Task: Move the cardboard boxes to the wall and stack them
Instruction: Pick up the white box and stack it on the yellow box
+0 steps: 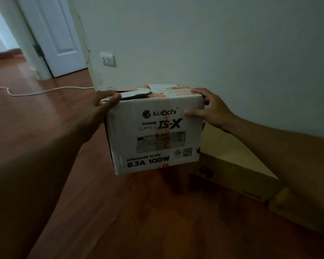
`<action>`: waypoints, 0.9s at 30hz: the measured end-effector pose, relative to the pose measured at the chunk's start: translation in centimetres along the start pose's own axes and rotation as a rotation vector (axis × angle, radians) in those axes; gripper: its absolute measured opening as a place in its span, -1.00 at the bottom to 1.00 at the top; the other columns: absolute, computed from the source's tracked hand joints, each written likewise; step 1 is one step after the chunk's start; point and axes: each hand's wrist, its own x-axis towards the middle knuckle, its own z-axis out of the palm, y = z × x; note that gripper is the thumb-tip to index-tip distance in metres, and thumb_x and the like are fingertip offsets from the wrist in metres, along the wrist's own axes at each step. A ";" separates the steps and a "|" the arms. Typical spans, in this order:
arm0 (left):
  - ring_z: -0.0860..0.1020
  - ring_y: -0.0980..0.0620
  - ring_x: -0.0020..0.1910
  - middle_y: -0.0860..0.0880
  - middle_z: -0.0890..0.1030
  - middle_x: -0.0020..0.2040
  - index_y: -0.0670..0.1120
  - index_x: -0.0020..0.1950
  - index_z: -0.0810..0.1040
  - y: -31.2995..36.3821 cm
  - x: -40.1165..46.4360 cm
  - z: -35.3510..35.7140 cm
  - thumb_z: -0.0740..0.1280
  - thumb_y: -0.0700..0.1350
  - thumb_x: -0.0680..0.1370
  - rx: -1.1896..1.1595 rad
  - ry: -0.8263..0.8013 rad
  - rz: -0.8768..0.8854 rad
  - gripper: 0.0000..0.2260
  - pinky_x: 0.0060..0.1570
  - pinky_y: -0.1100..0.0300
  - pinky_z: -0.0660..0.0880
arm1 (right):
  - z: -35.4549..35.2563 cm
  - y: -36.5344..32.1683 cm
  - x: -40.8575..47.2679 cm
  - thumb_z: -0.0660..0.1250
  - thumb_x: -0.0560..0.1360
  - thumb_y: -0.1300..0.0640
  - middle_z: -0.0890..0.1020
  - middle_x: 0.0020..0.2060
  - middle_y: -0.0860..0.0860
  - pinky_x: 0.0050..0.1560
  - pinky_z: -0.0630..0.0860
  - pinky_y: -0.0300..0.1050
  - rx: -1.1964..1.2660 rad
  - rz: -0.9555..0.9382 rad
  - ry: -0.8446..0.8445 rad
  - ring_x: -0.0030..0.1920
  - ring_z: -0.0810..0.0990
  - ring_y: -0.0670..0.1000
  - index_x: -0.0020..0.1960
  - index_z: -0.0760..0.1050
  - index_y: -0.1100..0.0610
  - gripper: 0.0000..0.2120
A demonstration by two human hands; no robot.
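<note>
The left hand (106,101) clasps the upper left corner of a white printed cardboard box with black lettering and orange tape (153,131), fingers curled over the top edge where a flap sits loose. The right hand (209,109) presses flat against the upper right corner, thumb on the printed front face and fingers wrapped round the side. Between the two hands the box hangs in the middle of the frame, clear of the reddish wooden floor (120,212), its far edge close to the pale wall (213,43) behind it.

Just right of the box and lower, a flat brown cardboard box (238,171) lies on the floor along the wall, with another brown shape at the lower right edge too dim to identify. So at least one box seems already placed, while the white one looks near arrival but not yet set down; stacking it on the brown box appears to be what remains

A white cord (36,92) trails across the floor at the left, below a white wall socket (108,59)
</note>
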 end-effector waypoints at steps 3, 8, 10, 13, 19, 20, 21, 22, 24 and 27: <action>0.58 0.02 0.16 -0.04 0.57 0.22 0.05 0.24 0.55 2.0 0.7 2.2 0.57 0.18 0.30 0.011 -0.017 0.064 -0.43 0.05 0.13 0.59 | -3.3 -0.6 -1.2 0.59 0.37 0.08 0.47 0.29 0.01 0.06 0.59 -0.10 -0.014 -0.012 0.061 0.22 0.48 0.02 0.40 0.44 0.01 -0.35; 0.63 0.11 0.02 -0.01 0.63 0.10 -0.10 0.21 0.53 7.0 1.6 6.7 0.56 0.10 0.36 -0.063 0.054 0.256 -0.48 -0.01 0.14 0.61 | -9.1 -2.6 -3.7 0.59 0.36 0.03 0.51 0.27 0.04 0.10 0.62 0.05 -0.058 -0.035 0.213 0.22 0.52 0.07 0.38 0.45 0.03 -0.36; 0.63 0.06 0.08 0.02 0.63 0.13 -0.05 0.19 0.52 8.9 1.8 8.4 0.55 0.19 0.32 -0.068 0.051 0.312 -0.44 0.01 0.11 0.60 | -11.8 -3.5 -5.2 0.59 0.36 0.04 0.51 0.26 0.05 0.09 0.63 0.08 -0.064 -0.039 0.269 0.22 0.52 0.09 0.37 0.45 0.04 -0.37; 0.61 0.02 0.11 0.00 0.62 0.14 -0.01 0.16 0.52 11.6 1.5 11.3 0.54 0.23 0.32 -0.082 0.019 0.388 -0.47 0.04 0.06 0.60 | -15.8 -4.5 -7.6 0.60 0.34 0.04 0.52 0.24 0.05 0.07 0.63 0.15 -0.090 -0.044 0.337 0.21 0.53 0.11 0.33 0.48 0.01 -0.39; 0.61 0.05 0.09 0.05 0.61 0.13 0.00 0.17 0.50 15.9 0.4 19.3 0.53 0.22 0.33 -0.136 -0.073 0.454 -0.47 0.02 0.10 0.62 | -23.4 -4.2 -13.3 0.59 0.34 0.09 0.52 0.21 0.04 0.03 0.63 0.09 -0.157 0.011 0.489 0.17 0.54 0.13 0.29 0.50 -0.01 -0.44; 0.61 0.08 0.09 0.08 0.60 0.14 0.00 0.18 0.50 16.3 0.2 20.8 0.52 0.23 0.33 -0.143 -0.098 0.466 -0.46 0.02 0.11 0.62 | -24.6 -3.7 -14.4 0.58 0.35 0.09 0.52 0.21 0.04 0.02 0.63 0.07 -0.177 0.026 0.512 0.17 0.53 0.13 0.29 0.50 -0.01 -0.45; 0.60 0.11 0.09 0.10 0.59 0.15 -0.01 0.20 0.49 16.6 -0.1 22.5 0.52 0.22 0.34 -0.140 -0.121 0.480 -0.45 0.01 0.14 0.62 | -25.8 -3.2 -15.6 0.58 0.35 0.09 0.52 0.21 0.04 0.01 0.62 0.04 -0.197 0.042 0.534 0.17 0.53 0.12 0.29 0.50 -0.01 -0.45; 0.59 0.16 0.08 0.11 0.58 0.17 -0.02 0.21 0.48 16.8 -0.3 24.1 0.52 0.21 0.35 -0.127 -0.142 0.502 -0.46 -0.01 0.19 0.62 | -27.0 -2.6 -16.9 0.58 0.36 0.10 0.53 0.21 0.04 -0.01 0.61 0.02 -0.215 0.059 0.558 0.16 0.53 0.12 0.28 0.50 -0.02 -0.47; 0.56 0.23 0.06 0.11 0.55 0.19 -0.03 0.24 0.45 17.3 -0.9 27.4 0.51 0.18 0.38 -0.080 -0.180 0.555 -0.46 -0.08 0.34 0.59 | -29.1 -1.5 -19.4 0.56 0.36 0.11 0.53 0.20 0.04 -0.03 0.62 0.03 -0.230 0.089 0.611 0.13 0.54 0.11 0.24 0.52 -0.02 -0.52; 0.54 0.24 0.00 0.10 0.54 0.16 -0.01 0.25 0.43 18.3 -1.9 31.8 0.49 0.20 0.39 -0.015 -0.235 0.600 -0.45 -0.18 0.47 0.53 | -31.7 -0.5 -22.8 0.43 0.36 0.02 0.54 0.15 0.04 -0.08 0.62 0.04 -0.173 0.131 0.728 0.09 0.55 0.11 0.18 0.56 -0.06 -0.62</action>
